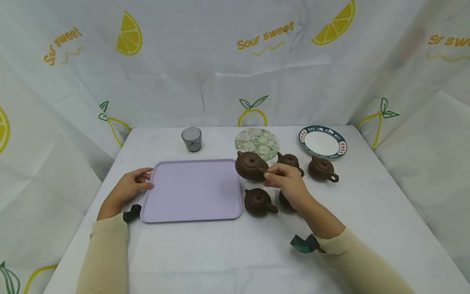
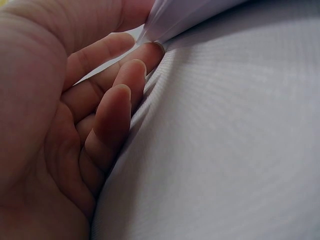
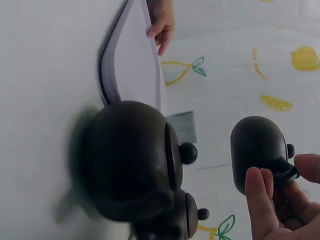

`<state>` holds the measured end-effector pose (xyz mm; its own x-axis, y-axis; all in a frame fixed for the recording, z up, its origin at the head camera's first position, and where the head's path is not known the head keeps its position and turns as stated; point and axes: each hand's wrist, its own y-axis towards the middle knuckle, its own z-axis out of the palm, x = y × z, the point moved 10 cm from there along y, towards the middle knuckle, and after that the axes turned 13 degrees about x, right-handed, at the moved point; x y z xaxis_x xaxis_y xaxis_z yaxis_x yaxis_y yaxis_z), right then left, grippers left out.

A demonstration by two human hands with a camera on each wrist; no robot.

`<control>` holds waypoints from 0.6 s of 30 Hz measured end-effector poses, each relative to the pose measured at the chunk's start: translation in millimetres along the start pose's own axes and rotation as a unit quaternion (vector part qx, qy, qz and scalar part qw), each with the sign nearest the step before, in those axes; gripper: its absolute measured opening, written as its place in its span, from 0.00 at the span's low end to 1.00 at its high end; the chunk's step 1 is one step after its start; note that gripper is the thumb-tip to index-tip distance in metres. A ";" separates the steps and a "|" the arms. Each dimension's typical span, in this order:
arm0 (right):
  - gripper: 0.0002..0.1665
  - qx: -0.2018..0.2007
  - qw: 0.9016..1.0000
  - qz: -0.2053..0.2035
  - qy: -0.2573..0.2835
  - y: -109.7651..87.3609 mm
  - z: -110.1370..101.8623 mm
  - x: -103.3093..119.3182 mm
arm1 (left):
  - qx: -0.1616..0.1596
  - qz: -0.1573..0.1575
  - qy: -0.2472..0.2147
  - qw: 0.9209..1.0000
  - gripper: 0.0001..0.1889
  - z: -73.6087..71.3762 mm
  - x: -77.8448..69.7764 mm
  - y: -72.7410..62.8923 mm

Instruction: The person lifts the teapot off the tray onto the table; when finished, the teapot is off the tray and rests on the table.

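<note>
My right hand (image 1: 290, 183) pinches the loop handle of a dark brown clay teapot (image 1: 250, 165), held in the air near the purple tray's right edge. The right wrist view shows the thumb and fingers on that handle. At the left edge of the purple tray (image 1: 191, 192), my left hand (image 1: 126, 190) touches the rim with loosely bent fingers. Below the held pot stands another teapot (image 1: 258, 202) beside the tray. A further teapot (image 1: 285, 201) is partly hidden under my right forearm. Two more, a teapot (image 1: 289, 159) and a teapot (image 1: 321, 168), stand to the right.
A grey glass (image 1: 192, 139) stands behind the tray. Toward the back lie a round green-patterned mat (image 1: 257, 141) and a white plate with a dark green rim (image 1: 323, 141). A lemon-print cloth (image 1: 205, 61) hangs around the white table.
</note>
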<state>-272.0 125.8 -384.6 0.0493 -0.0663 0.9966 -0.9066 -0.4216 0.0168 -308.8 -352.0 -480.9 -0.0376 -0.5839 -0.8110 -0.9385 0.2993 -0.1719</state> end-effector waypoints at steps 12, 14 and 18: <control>0.13 -0.015 0.996 -0.026 -0.082 -51.9 -55.2 8.0 | -0.004 -0.011 0.014 1.000 0.32 -0.9 0.7 0.4; 0.12 -0.024 0.994 -0.032 -0.100 -60.9 -64.5 8.1 | -0.003 -0.012 0.013 1.000 0.33 -0.5 1.0 0.4; 0.11 -0.040 0.993 -0.041 -0.101 -77.3 -84.3 3.8 | -0.001 -0.013 0.006 1.000 0.33 0.3 1.6 0.6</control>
<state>-237.1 234.3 -375.3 0.1994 -0.2179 0.9554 -0.9261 -0.3606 0.1111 -309.3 -352.5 -482.5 -0.0182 -0.6003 -0.7996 -0.9400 0.2828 -0.1910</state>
